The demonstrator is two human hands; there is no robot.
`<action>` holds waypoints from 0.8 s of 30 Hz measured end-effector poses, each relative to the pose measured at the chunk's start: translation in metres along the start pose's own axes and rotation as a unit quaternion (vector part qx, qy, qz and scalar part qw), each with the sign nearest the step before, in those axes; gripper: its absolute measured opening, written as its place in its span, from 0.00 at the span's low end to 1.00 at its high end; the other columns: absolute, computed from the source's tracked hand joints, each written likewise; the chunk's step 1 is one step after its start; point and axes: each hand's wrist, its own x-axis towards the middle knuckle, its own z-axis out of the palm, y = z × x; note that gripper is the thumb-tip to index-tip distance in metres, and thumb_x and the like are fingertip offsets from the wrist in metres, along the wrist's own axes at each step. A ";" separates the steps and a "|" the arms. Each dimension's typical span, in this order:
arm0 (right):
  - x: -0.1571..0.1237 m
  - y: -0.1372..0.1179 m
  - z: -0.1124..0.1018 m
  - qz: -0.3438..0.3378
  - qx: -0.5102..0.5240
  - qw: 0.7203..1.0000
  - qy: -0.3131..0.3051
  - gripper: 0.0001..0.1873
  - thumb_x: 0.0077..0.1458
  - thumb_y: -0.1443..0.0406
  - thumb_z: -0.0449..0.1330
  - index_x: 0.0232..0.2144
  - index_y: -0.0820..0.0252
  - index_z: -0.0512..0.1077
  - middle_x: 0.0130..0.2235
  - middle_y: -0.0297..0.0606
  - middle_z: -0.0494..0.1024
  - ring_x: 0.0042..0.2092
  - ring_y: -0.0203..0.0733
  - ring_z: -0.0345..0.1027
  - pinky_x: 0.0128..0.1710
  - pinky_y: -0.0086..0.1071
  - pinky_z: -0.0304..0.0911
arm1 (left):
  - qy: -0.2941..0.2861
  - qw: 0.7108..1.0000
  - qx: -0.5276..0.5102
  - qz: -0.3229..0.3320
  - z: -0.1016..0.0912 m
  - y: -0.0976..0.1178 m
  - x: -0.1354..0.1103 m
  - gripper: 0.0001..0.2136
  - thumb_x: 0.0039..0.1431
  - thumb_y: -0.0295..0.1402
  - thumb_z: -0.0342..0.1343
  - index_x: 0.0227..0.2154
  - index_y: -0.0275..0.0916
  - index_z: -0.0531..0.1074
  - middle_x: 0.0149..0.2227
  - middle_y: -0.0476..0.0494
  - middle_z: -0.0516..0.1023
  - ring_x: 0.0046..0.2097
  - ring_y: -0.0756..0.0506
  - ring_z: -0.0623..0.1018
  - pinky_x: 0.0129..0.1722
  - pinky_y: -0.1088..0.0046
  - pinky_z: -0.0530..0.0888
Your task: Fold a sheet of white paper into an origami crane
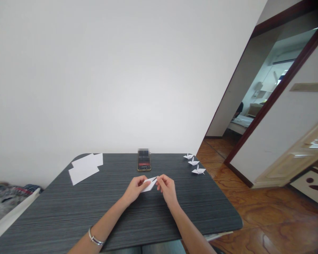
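A small folded piece of white paper (pixel 149 184) is held just above the dark striped table (pixel 69 211) near its middle. My left hand (pixel 134 189) pinches its left side. My right hand (pixel 166 187) pinches its right tip with thumb and forefinger. Both hands have their fingers closed on the paper. A silver bracelet (pixel 94 240) sits on my left wrist.
A phone (pixel 144 163) lies on the table beyond my hands. Two white sheets (pixel 84 168) lie at the far left. Three folded paper cranes (pixel 194 163) stand along the far right edge. A wooden floor and an open doorway (pixel 257 116) are to the right.
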 end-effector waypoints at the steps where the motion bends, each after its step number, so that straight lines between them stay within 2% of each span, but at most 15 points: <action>1: 0.000 0.000 0.000 -0.002 -0.001 1.000 0.004 0.16 0.49 0.58 0.53 0.17 0.62 0.64 0.15 0.28 0.63 0.16 0.28 0.52 0.15 0.22 0.47 | 0.001 1.000 0.001 0.001 0.000 0.000 0.000 0.15 0.50 0.42 0.51 0.21 0.33 0.63 0.19 0.54 0.60 0.22 0.54 0.57 0.21 0.80 0.52; 6: 0.000 0.001 0.000 -0.001 -0.001 1.000 0.005 0.16 0.49 0.56 0.54 0.17 0.62 0.64 0.15 0.28 0.64 0.15 0.28 0.52 0.14 0.22 0.47 | 0.004 1.000 0.007 0.004 0.000 0.000 0.000 0.15 0.50 0.42 0.51 0.21 0.33 0.63 0.18 0.54 0.60 0.22 0.54 0.58 0.21 0.80 0.52; 11: 0.000 0.003 0.001 0.030 -0.004 0.999 -0.033 0.16 0.48 0.56 0.54 0.18 0.62 0.64 0.15 0.28 0.64 0.15 0.28 0.52 0.13 0.22 0.45 | 0.017 0.999 0.029 0.012 0.001 0.003 0.000 0.15 0.50 0.41 0.51 0.20 0.33 0.63 0.18 0.54 0.60 0.22 0.54 0.58 0.21 0.80 0.53; 15: -0.001 0.003 0.002 0.014 -0.004 0.999 -0.051 0.13 0.47 0.58 0.55 0.19 0.62 0.64 0.18 0.30 0.66 0.17 0.29 0.55 0.14 0.22 0.47 | 0.027 0.999 0.044 0.016 0.001 0.004 -0.001 0.15 0.49 0.41 0.51 0.19 0.33 0.63 0.18 0.54 0.60 0.22 0.54 0.59 0.21 0.79 0.54; 22: 0.000 0.005 0.001 0.003 0.000 1.000 -0.003 0.12 0.48 0.59 0.56 0.20 0.61 0.65 0.18 0.29 0.66 0.17 0.29 0.57 0.15 0.22 0.48 | 0.013 1.000 -0.021 -0.002 0.001 -0.004 0.002 0.13 0.47 0.40 0.54 0.25 0.34 0.64 0.21 0.52 0.66 0.22 0.53 0.63 0.21 0.80 0.59; 24: 0.000 0.004 0.000 0.001 0.008 1.000 0.002 0.13 0.48 0.59 0.55 0.20 0.61 0.65 0.18 0.29 0.66 0.17 0.29 0.56 0.15 0.22 0.48 | 0.022 0.999 -0.029 -0.001 -0.001 -0.006 0.002 0.13 0.47 0.40 0.54 0.23 0.34 0.63 0.20 0.51 0.67 0.21 0.53 0.64 0.21 0.79 0.60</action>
